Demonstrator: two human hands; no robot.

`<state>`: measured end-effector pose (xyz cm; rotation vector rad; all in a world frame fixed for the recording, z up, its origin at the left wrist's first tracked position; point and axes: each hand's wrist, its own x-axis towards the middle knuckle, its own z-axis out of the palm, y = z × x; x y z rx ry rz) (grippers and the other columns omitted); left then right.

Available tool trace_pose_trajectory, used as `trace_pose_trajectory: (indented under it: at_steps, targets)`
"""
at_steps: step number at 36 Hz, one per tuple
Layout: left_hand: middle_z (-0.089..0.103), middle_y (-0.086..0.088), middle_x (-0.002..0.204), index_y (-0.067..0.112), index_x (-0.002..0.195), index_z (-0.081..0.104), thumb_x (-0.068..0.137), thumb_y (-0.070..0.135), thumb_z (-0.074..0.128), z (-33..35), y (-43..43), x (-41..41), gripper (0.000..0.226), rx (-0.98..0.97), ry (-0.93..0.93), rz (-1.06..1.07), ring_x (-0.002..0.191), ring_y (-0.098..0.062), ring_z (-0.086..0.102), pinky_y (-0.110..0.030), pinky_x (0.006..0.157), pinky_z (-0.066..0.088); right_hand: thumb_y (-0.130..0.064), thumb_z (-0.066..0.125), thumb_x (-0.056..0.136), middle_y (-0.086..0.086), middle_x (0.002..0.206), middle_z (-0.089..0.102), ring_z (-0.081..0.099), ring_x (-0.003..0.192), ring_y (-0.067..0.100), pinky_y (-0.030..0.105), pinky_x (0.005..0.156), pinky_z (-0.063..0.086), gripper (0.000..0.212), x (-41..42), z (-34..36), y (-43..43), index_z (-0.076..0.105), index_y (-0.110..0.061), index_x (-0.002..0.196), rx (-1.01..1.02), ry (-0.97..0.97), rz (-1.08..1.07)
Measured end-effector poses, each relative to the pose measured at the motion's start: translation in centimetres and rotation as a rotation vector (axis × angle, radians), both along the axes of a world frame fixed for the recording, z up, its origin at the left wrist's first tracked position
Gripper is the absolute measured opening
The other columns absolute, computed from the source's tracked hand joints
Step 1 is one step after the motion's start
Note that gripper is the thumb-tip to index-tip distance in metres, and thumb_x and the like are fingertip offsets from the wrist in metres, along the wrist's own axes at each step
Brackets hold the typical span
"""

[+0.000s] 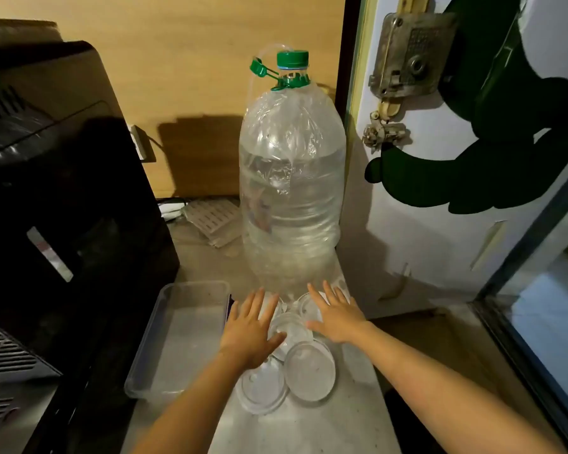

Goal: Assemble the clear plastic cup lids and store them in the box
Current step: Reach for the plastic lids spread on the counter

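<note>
Clear plastic cup lids [310,371]: several, loose and overlapping, flat on the worktop [309,430] toward its right edge, just in front of the water bottle. Box [177,335]: clear rectangular tray along the left edge, beside the lids, nothing visible inside. Water bottle [292,198]: large, clear, green cap, partly filled, standing behind the lids. Left hand [251,332]: fingers spread, palm down over the lids, pinching nothing. Right hand [335,317]: likewise spread flat over the lids
</note>
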<state>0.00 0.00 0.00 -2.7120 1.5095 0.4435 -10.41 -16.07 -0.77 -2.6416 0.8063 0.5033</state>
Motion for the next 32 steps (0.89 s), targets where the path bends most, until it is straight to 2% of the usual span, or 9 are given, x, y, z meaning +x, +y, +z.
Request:
trace_pose_trajectory:
  at_steps: [10, 17, 22, 32]
  targets:
    - [-0.014, -0.006, 0.157, 0.024, 0.146, -0.010, 0.092, 0.055, 0.027, 0.3, -0.7, 1.2, 0.073, 0.005, -0.054, -0.010, 0.144, -0.021, -0.011, -0.043, 0.116, -0.003, -0.043, 0.066, 0.078, 0.011, 0.159, -0.015, -0.007, 0.147, 0.033, 0.048, 0.119, 0.010, 0.107, 1.1, -0.5, -2.3, -0.013, -0.027, 0.147, 0.067, 0.062, -0.013]
    - [-0.017, -0.007, 0.156, 0.022, 0.144, -0.016, 0.092, 0.056, 0.024, 0.8, -0.7, 1.8, 0.074, 0.036, -0.078, -0.003, 0.144, -0.022, -0.013, -0.043, 0.116, -0.004, -0.036, 0.074, 0.071, 0.009, 0.160, -0.009, -0.003, 0.147, 0.030, 0.047, 0.118, 0.018, 0.111, 1.7, -1.3, -2.8, -0.006, -0.029, 0.148, 0.069, 0.075, 0.006]
    - [-0.017, -0.007, 0.156, 0.021, 0.144, -0.015, 0.092, 0.055, 0.027, 1.1, -0.7, 2.2, 0.075, 0.026, -0.064, 0.013, 0.144, -0.022, -0.013, -0.041, 0.116, -0.004, -0.031, 0.075, 0.070, 0.008, 0.159, 0.004, 0.007, 0.147, 0.028, 0.042, 0.115, 0.023, 0.112, 2.2, -1.3, -3.0, -0.003, -0.025, 0.149, 0.072, 0.063, 0.028]
    - [-0.015, -0.007, 0.157, 0.021, 0.145, -0.014, 0.092, 0.055, 0.030, 1.7, -1.2, 2.9, 0.076, -0.016, -0.047, 0.020, 0.144, -0.022, -0.011, -0.042, 0.116, -0.003, -0.032, 0.077, 0.066, 0.006, 0.152, 0.017, 0.015, 0.143, 0.028, 0.043, 0.110, 0.034, 0.114, 2.5, -0.4, -3.5, -0.002, -0.031, 0.148, 0.080, 0.000, 0.000]
